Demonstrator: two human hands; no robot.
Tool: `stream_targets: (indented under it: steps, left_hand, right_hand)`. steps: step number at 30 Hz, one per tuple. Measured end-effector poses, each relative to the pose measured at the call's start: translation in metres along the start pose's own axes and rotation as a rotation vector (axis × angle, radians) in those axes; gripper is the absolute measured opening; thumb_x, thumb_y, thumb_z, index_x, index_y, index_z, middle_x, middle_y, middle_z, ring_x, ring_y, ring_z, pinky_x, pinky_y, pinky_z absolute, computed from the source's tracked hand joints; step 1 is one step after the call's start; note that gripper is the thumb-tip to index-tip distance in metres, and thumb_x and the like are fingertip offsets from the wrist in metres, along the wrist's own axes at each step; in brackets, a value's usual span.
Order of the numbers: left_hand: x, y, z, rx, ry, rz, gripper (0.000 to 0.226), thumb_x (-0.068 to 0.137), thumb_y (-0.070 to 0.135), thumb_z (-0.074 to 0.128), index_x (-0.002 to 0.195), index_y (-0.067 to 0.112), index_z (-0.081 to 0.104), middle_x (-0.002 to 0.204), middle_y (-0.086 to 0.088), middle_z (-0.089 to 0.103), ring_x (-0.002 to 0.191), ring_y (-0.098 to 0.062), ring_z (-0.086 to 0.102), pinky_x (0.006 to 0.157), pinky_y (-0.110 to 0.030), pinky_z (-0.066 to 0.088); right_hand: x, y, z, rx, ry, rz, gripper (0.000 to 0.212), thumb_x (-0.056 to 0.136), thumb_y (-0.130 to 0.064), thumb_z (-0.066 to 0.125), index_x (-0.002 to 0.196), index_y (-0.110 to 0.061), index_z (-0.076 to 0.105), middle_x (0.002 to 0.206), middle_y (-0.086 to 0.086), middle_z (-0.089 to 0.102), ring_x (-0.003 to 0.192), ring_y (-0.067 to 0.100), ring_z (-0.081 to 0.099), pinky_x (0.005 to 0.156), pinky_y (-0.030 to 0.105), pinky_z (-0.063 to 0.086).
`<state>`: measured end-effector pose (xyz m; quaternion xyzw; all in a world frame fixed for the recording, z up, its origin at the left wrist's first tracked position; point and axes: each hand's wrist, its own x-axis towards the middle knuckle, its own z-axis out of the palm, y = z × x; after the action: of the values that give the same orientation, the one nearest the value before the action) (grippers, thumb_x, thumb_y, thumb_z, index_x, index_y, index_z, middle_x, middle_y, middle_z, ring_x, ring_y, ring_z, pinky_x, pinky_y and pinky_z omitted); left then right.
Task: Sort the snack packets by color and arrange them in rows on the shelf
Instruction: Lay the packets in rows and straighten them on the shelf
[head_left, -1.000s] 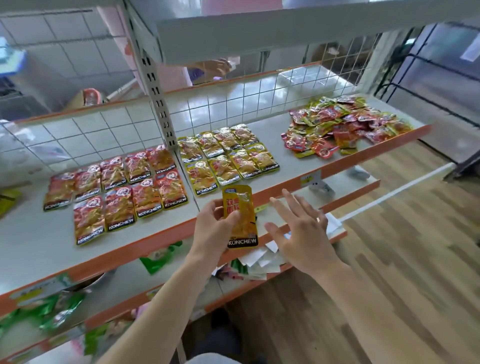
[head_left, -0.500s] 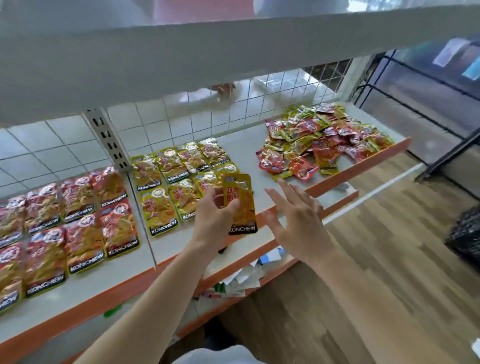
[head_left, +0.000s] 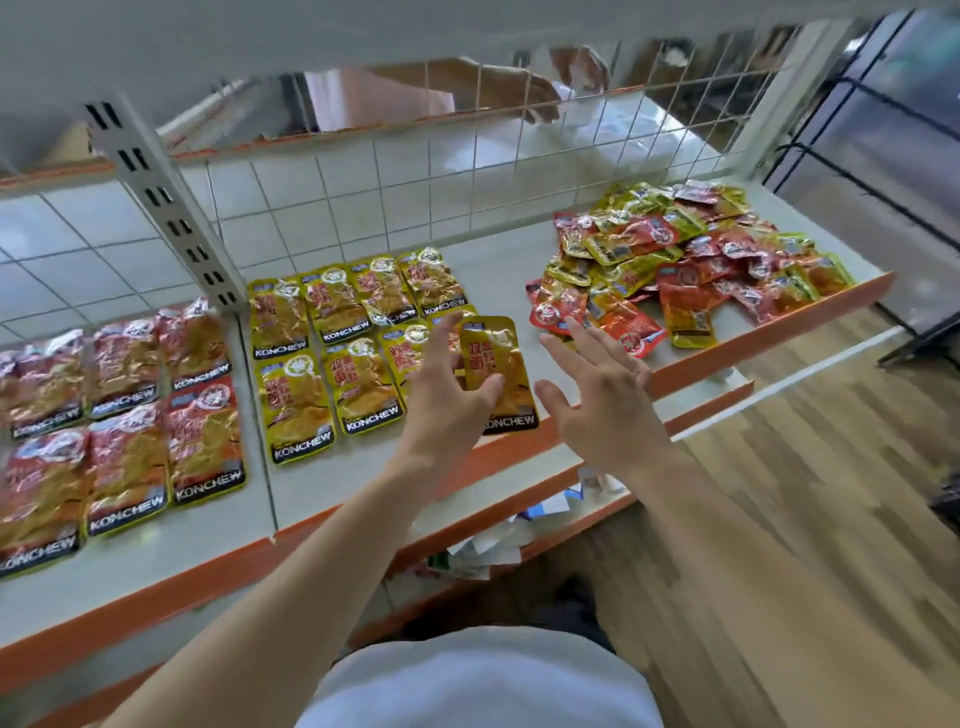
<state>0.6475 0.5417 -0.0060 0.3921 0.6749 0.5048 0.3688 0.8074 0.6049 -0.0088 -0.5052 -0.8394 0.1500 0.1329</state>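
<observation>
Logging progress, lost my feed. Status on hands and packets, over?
Left hand pinching yellow packet at right end of yellow rows. Right hand open, empty, beside it. Mixed pile unsorted at right. No obstruction seen.

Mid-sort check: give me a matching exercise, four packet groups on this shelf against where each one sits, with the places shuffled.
Things
1. red rows
2. yellow rows
3. mixed pile
4. single yellow packet

Places
A. right end of the shelf
B. gripped in the left hand
C. left end of the shelf
D. middle of the shelf

Pairs: 1-C, 2-D, 3-A, 4-B
</observation>
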Motion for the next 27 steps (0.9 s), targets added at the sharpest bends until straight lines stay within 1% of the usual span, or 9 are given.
stream_targets:
  steps: [2,4,6,11,14,17,20,22,27]
  left_hand:
    - [0.009,0.0,0.004,0.134,0.007,0.079,0.065,0.091,0.007,0.07,0.147,0.023,0.043,0.106,0.007,0.061,0.081,0.017,0.057,0.069,-0.004,0.045]
    - [0.021,0.0,0.01,0.27,0.029,0.117,0.063,0.089,0.011,0.072,0.147,0.021,0.048,0.103,0.004,0.068,0.088,0.0,0.063,0.084,-0.02,0.051]
    - [0.035,0.003,0.02,0.384,0.046,0.157,0.063,0.09,0.013,0.071,0.149,0.016,0.047,0.107,0.0,0.069,0.096,-0.016,0.065,0.092,-0.022,0.051]
    - [0.092,0.012,0.045,0.714,0.085,0.256,0.062,0.093,0.015,0.066,0.15,0.008,0.043,0.113,-0.017,0.067,0.107,-0.036,0.063,0.092,-0.044,0.05]
    - [0.126,0.009,0.049,0.966,0.125,0.235,0.057,0.097,0.025,0.06,0.149,0.014,0.041,0.116,-0.012,0.066,0.113,-0.035,0.058,0.096,-0.046,0.041]
    - [0.147,-0.003,0.048,1.131,0.134,0.157,0.055,0.1,0.034,0.053,0.151,0.023,0.036,0.133,-0.008,0.058,0.13,-0.031,0.044,0.1,-0.047,0.031]
    - [0.157,-0.012,0.05,1.23,0.142,0.025,0.047,0.101,0.04,0.045,0.147,0.028,0.039,0.156,-0.01,0.029,0.144,-0.032,0.02,0.109,-0.055,0.022]
    - [0.156,-0.013,0.055,1.218,0.161,0.018,0.041,0.101,0.04,0.044,0.14,0.028,0.047,0.16,-0.007,0.016,0.146,-0.032,0.012,0.112,-0.057,0.018]
    - [0.147,-0.018,0.068,1.254,0.042,0.102,0.051,0.101,0.045,0.039,0.151,0.035,0.036,0.165,0.007,0.023,0.152,-0.018,0.015,0.116,-0.059,0.01]
  right_hand:
    - [0.013,0.008,0.0,0.007,-0.023,-0.038,0.054,0.099,-0.04,0.054,0.151,-0.032,0.039,0.164,-0.003,0.024,0.152,0.019,0.014,0.118,0.052,0.011]
    - [0.028,0.017,-0.002,0.019,-0.039,-0.072,0.055,0.099,-0.039,0.055,0.151,-0.031,0.04,0.163,0.0,0.026,0.152,0.02,0.015,0.119,0.056,0.015]
    - [0.045,0.028,-0.002,0.018,-0.06,-0.099,0.054,0.099,-0.039,0.055,0.15,-0.031,0.041,0.163,0.001,0.027,0.152,0.02,0.014,0.118,0.055,0.017]
    - [0.089,0.058,0.002,-0.113,-0.18,-0.151,0.049,0.098,-0.045,0.048,0.146,-0.037,0.041,0.162,-0.001,0.025,0.151,0.019,0.013,0.115,0.052,0.016]
    - [0.11,0.07,0.005,-0.185,-0.248,-0.194,0.054,0.097,-0.056,0.041,0.149,-0.04,0.036,0.165,-0.003,0.019,0.152,0.021,0.01,0.116,0.055,0.013]
    - [0.129,0.074,0.006,-0.207,-0.315,-0.256,0.058,0.099,-0.055,0.041,0.153,-0.039,0.028,0.166,-0.005,0.012,0.153,0.02,0.003,0.117,0.059,0.009]
    - [0.141,0.079,0.007,-0.226,-0.359,-0.298,0.059,0.098,-0.057,0.041,0.153,-0.041,0.026,0.166,-0.006,0.012,0.153,0.02,0.001,0.115,0.061,0.008]
    - [0.144,0.085,0.008,-0.23,-0.365,-0.33,0.06,0.097,-0.059,0.041,0.153,-0.042,0.026,0.166,-0.007,0.012,0.153,0.02,0.001,0.114,0.062,0.009]
    - [0.145,0.099,0.01,-0.217,-0.333,-0.405,0.06,0.096,-0.06,0.039,0.152,-0.044,0.025,0.166,-0.007,0.013,0.154,0.02,0.001,0.116,0.06,0.008]
